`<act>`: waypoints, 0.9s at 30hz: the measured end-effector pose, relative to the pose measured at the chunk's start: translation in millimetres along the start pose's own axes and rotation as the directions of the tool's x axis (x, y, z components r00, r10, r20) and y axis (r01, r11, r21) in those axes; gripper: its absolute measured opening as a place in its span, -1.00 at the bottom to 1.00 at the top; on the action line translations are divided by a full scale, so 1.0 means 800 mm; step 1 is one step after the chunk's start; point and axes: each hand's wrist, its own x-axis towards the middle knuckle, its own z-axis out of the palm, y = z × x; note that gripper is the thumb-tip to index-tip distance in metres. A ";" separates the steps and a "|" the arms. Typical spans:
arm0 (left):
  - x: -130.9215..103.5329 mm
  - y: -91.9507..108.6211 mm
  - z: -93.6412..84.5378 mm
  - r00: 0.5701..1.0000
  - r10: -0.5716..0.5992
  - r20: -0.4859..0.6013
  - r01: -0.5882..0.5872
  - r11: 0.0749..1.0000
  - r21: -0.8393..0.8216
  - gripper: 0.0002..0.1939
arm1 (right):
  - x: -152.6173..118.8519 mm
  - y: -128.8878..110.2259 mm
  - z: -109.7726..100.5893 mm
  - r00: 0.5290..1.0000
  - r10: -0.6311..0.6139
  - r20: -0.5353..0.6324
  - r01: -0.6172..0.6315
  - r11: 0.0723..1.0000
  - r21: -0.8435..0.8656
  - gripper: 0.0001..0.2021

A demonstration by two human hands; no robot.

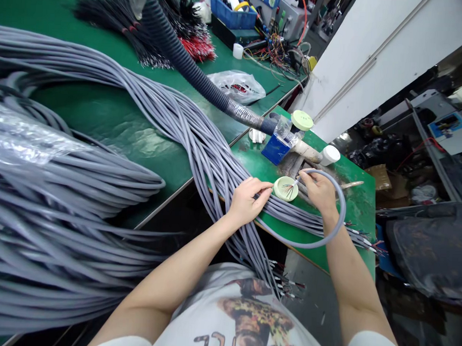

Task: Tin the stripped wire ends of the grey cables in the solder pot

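- The left hand [247, 200] rests on a thick bundle of grey sheathed cables [202, 141], its fingers curled and its fingertips pinching the left rim of a small round pale-green tin [285, 188].
- The small round pale-green tin sits on the narrow green-topped side bench [357, 202], between the two hands and right beside the bundle.
- The right hand [320, 190] is closed around the end of a single grey sheathed cable [337, 222]; the cable's thin stripped wires fan out over the tin's open top.
- That single cable loops out to the right of the wrist and curves back under the forearm toward the bundle.
- Just behind the tin, a black corrugated hose [175, 45] runs down across the large green work table [104, 113] to a blue block [275, 149].
- A pale-green round lid [302, 120] and a white cap [330, 155] lie near that block.
- A clear plastic bag [237, 86] lies on the table further back.
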 end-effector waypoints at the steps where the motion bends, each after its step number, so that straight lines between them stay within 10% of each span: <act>1: 0.000 0.000 0.000 1.000 -0.001 0.001 0.001 1.000 0.002 -0.82 | 0.000 0.001 0.000 1.000 0.000 0.001 0.000 1.000 -0.007 -0.67; 17: -0.001 -0.002 0.000 1.000 0.009 -0.016 -0.009 1.000 -0.008 -0.83 | -0.008 -0.008 -0.051 0.982 -0.002 -0.188 0.008 1.000 0.028 -0.73; 27: 0.000 0.000 -0.001 1.000 0.012 -0.016 -0.012 1.000 -0.007 -0.85 | 0.018 0.086 -0.066 0.964 0.101 -0.247 -0.123 0.989 -0.077 -0.72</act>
